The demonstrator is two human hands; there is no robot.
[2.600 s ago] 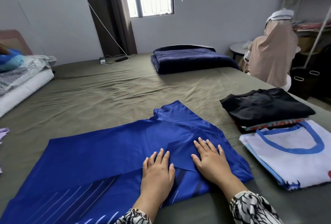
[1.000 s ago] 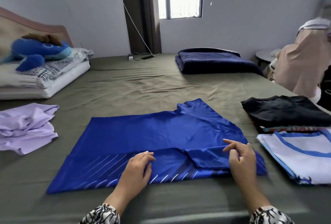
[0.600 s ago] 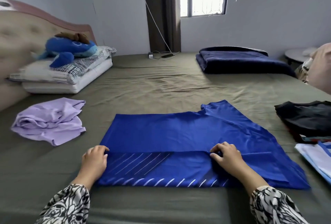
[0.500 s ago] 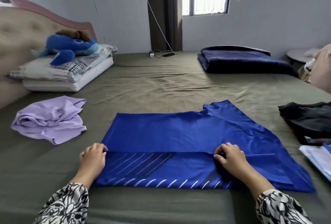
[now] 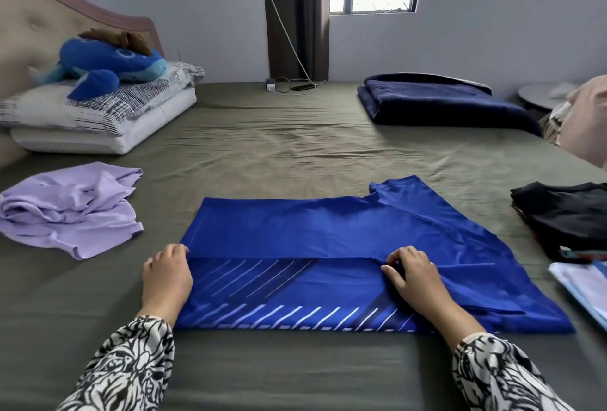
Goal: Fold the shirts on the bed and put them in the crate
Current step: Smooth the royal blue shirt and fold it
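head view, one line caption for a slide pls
Both hands, left hand and right hand, grip the blue shirt along its folded edge on the bed.

From where I sit I count two hands, the left hand (image 5: 167,274) and the right hand (image 5: 414,274), both on one blue shirt (image 5: 328,229). Left of the blue shirt lies one crumpled lilac shirt (image 5: 70,208). Right of it, one black folded garment (image 5: 565,213) and one white shirt (image 5: 583,289) cut by the frame edge. Beyond the blue shirt: one navy blanket (image 5: 440,101), two stacked pillows (image 5: 98,114), and one blue plush toy (image 5: 105,63).
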